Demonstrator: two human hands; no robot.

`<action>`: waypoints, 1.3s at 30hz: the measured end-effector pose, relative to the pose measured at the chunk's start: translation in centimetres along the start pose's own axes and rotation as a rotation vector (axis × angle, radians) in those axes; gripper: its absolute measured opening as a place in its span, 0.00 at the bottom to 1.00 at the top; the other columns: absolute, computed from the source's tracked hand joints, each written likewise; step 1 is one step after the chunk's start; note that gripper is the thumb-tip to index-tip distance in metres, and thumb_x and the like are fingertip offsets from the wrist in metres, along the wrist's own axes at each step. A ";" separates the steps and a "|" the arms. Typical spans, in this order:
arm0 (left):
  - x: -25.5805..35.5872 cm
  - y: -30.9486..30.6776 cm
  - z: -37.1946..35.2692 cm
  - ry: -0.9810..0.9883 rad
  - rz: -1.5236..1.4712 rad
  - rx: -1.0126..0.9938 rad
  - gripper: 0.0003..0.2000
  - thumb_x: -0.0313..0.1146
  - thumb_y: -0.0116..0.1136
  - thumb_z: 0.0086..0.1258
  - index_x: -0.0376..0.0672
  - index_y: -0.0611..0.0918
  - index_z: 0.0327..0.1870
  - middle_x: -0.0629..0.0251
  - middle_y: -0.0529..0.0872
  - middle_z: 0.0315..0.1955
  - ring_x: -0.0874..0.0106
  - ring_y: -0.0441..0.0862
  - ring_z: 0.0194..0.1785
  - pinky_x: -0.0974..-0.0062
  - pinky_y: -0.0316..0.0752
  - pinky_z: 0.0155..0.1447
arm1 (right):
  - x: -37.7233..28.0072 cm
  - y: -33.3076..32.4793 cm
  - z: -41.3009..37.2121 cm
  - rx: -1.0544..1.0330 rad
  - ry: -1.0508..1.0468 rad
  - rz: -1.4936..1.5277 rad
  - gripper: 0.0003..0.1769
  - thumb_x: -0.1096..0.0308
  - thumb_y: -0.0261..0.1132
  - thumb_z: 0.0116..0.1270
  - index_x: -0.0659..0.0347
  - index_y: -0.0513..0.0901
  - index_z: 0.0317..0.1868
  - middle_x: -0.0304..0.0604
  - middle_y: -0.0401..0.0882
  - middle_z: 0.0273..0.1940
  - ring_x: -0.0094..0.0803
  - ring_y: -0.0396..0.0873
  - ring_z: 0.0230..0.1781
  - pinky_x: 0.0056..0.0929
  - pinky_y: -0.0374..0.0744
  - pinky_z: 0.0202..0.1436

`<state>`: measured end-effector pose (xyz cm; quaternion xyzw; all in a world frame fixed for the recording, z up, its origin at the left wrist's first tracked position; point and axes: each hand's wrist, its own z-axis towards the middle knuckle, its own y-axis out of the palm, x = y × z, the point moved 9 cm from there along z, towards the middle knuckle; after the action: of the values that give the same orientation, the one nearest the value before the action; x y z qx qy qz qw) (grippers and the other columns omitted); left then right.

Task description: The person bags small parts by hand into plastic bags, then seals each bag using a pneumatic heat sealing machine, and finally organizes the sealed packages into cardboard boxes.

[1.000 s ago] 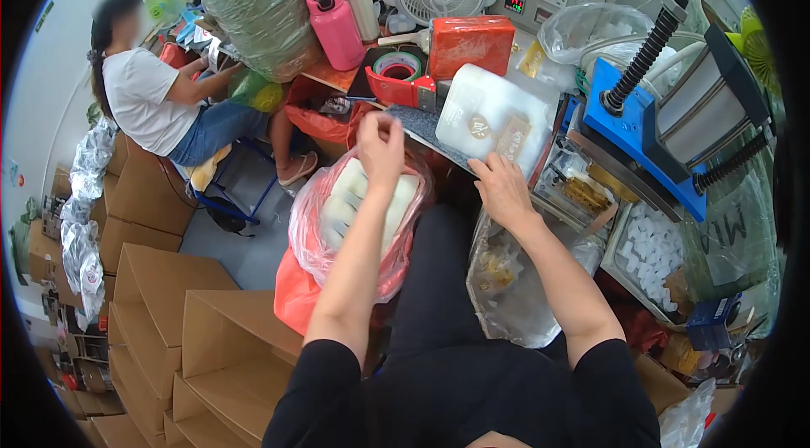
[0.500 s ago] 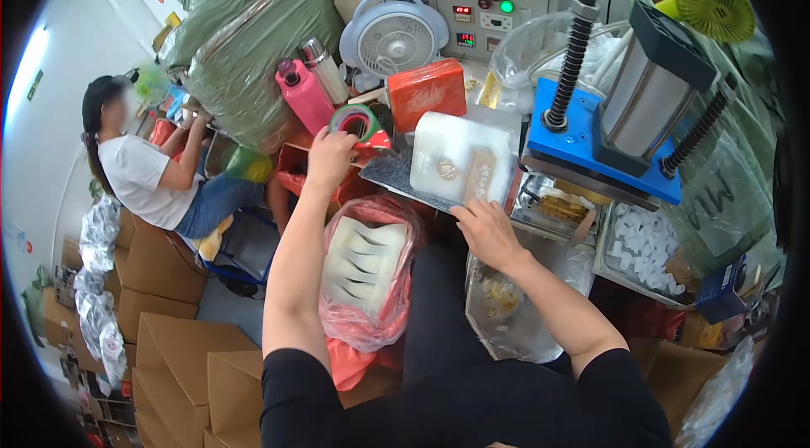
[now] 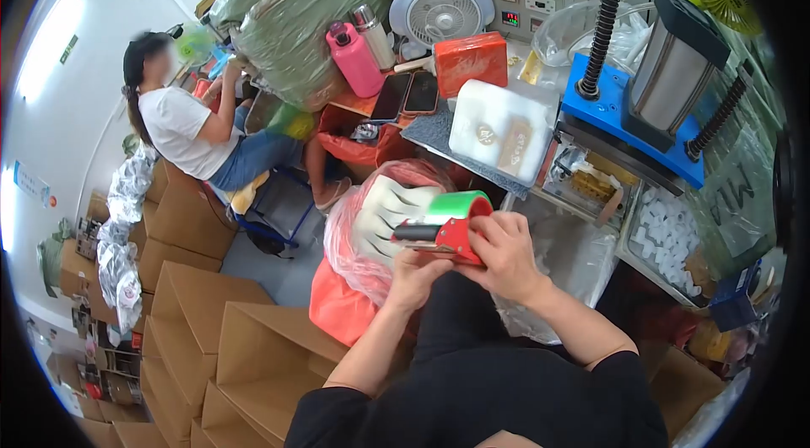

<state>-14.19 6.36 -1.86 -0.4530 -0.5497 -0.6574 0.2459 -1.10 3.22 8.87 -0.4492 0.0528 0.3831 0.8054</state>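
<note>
A red tape dispenser [image 3: 462,237] with a roll of green tape [image 3: 456,205] and a dark handle is held up over my lap. My left hand [image 3: 415,277] closes on its lower side near the handle. From the right, my right hand [image 3: 509,252] has its fingers curled against the dispenser's frame. Just behind the dispenser, a pink plastic bag [image 3: 339,233] holds white slit-shaped pieces [image 3: 380,210], partly covered from view. On the bench beyond lies a white wrapped block [image 3: 481,115] with a brown tag, on a grey mat [image 3: 422,137].
A blue press [image 3: 582,98] stands at the right, beside a tray of small white parts [image 3: 666,229]. Phones [image 3: 420,94], a pink bottle [image 3: 354,60] and a fan [image 3: 443,13] occupy the bench. Cardboard boxes [image 3: 278,330] fill the lower left. Another person [image 3: 181,123] sits at left.
The tape dispenser has come from the bench to above my lap. My right hand has left the white block's tag and joined the left on the dispenser. The view has shifted left.
</note>
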 end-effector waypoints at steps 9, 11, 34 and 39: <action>4.7 -2.1 -1.4 -0.034 0.462 0.021 0.31 0.30 0.72 0.50 0.39 0.73 0.58 0.58 0.64 0.64 0.72 0.71 0.60 0.67 0.68 0.62 | 0.6 2.6 -7.6 -0.147 -0.011 0.326 0.16 0.69 0.72 0.50 0.65 0.80 0.38 0.48 0.79 0.27 0.44 0.78 0.35 0.43 0.69 0.57; 5.6 0.9 -1.2 0.002 0.604 -0.264 0.36 0.32 0.67 0.52 0.43 0.68 0.66 0.60 0.60 0.70 0.67 0.60 0.71 0.58 0.58 0.70 | 0.3 2.8 -8.1 -0.195 -0.018 0.349 0.16 0.69 0.72 0.50 0.65 0.80 0.39 0.48 0.79 0.27 0.44 0.77 0.35 0.43 0.69 0.58; -2.9 0.1 -2.3 -0.583 0.146 -0.324 0.12 0.34 0.58 0.69 0.34 0.82 0.46 0.65 0.86 0.36 0.78 0.82 0.36 0.79 0.77 0.41 | 3.0 4.8 -14.2 -0.485 0.419 0.670 0.20 0.60 0.71 0.50 0.63 0.83 0.42 0.45 0.81 0.39 0.42 0.72 0.50 0.38 0.71 0.57; -4.7 -0.6 -2.3 -0.643 0.218 -0.352 0.12 0.33 0.59 0.69 0.35 0.81 0.48 0.66 0.85 0.37 0.79 0.82 0.38 0.79 0.77 0.42 | 3.1 5.0 -14.8 -0.526 0.473 0.746 0.20 0.59 0.71 0.51 0.63 0.84 0.41 0.48 0.82 0.41 0.42 0.73 0.50 0.38 0.71 0.57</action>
<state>-13.23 3.53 -6.19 -0.7274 -0.4260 -0.5359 0.0477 1.55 -4.84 -4.65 -0.6615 0.2920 0.5327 0.4398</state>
